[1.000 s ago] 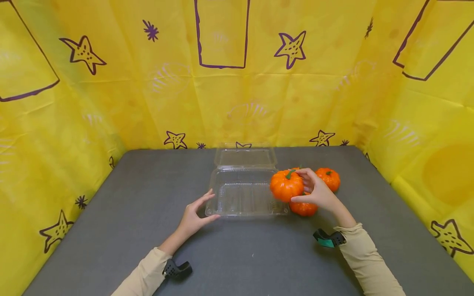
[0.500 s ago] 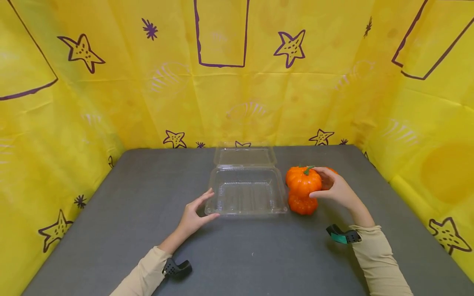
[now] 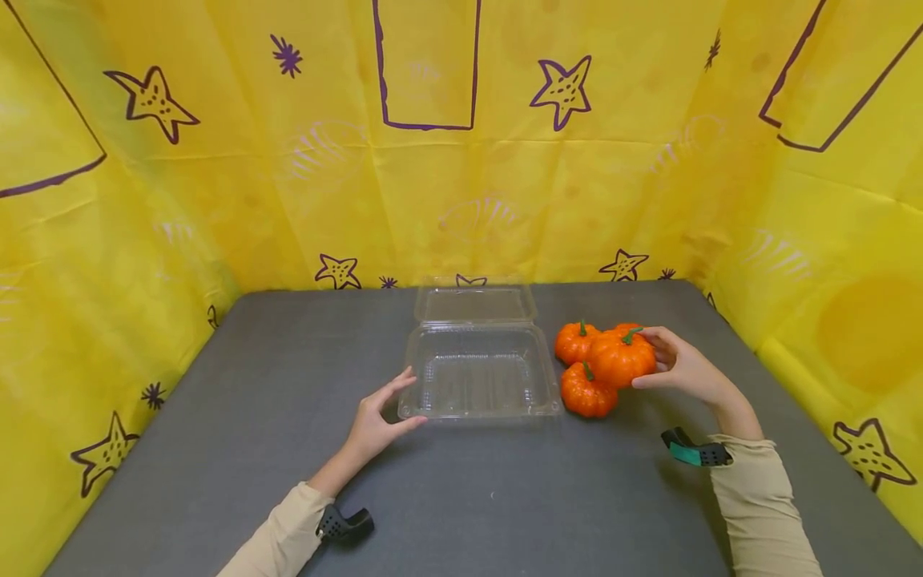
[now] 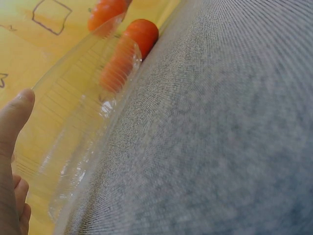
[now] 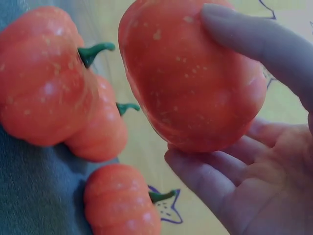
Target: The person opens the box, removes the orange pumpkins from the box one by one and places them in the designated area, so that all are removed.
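Observation:
My right hand [image 3: 685, 370] holds an orange toy pumpkin [image 3: 622, 360] with a green stem, thumb on the near side and fingers behind. In the right wrist view this held pumpkin [image 5: 190, 78] is raised beside the others. Two more pumpkins, a rear one [image 3: 574, 343] and a front one [image 3: 589, 391], sit left of it, and another pumpkin [image 3: 626, 328] is mostly hidden behind it. A clear plastic clamshell container [image 3: 476, 415] lies with its lid [image 3: 476, 304] folded back. My left hand [image 3: 375, 417] touches its front left corner, thumb and fingers spread.
The dark grey table [image 3: 461, 497] bears the container in the middle and the pumpkins just right of it. Yellow cloth [image 3: 433, 184] with star drawings stands around the back and sides. Black bands [image 3: 695, 450] are worn on both wrists.
The right hand has carried the held pumpkin rightward, from beside the container's right edge to over the pumpkin group, uncovering the rear left pumpkin. The left hand has stayed at the container's corner.

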Demonstrator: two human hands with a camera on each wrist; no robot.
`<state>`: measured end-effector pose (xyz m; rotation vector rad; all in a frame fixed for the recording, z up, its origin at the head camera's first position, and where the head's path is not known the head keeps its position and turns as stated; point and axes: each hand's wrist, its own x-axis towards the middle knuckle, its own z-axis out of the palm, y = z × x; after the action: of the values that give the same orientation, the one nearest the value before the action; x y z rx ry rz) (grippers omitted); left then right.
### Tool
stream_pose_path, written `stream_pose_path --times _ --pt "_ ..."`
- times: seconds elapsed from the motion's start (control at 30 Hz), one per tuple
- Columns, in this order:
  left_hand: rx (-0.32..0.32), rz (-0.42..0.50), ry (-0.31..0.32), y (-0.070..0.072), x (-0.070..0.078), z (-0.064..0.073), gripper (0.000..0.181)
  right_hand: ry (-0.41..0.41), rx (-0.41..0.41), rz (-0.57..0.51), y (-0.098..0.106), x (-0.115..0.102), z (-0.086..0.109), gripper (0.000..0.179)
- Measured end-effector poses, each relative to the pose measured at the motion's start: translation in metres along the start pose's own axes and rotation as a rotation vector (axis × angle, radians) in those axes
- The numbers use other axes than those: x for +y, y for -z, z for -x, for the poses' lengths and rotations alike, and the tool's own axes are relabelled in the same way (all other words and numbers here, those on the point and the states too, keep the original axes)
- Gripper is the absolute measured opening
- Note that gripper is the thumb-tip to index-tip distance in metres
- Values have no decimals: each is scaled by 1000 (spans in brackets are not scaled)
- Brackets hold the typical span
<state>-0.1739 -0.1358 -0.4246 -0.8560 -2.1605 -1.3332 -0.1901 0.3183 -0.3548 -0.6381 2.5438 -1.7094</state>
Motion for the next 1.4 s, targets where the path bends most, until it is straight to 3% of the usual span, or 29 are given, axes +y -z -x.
stream_pose_path --times 0.33,0.87,1.13,1.4 --pt "-17 10 36 0 0 1 53 46 -30 -19 24 15 10 52" --pt "26 8 -14 0 -2 3 49 -5 -105 -127 42 36 20 49" --pt "38 2 -49 -1 -3 3 49 -37 -149 -131 46 44 26 48" --pt "34 18 -45 0 -2 2 48 -75 -173 -133 45 52 26 46"
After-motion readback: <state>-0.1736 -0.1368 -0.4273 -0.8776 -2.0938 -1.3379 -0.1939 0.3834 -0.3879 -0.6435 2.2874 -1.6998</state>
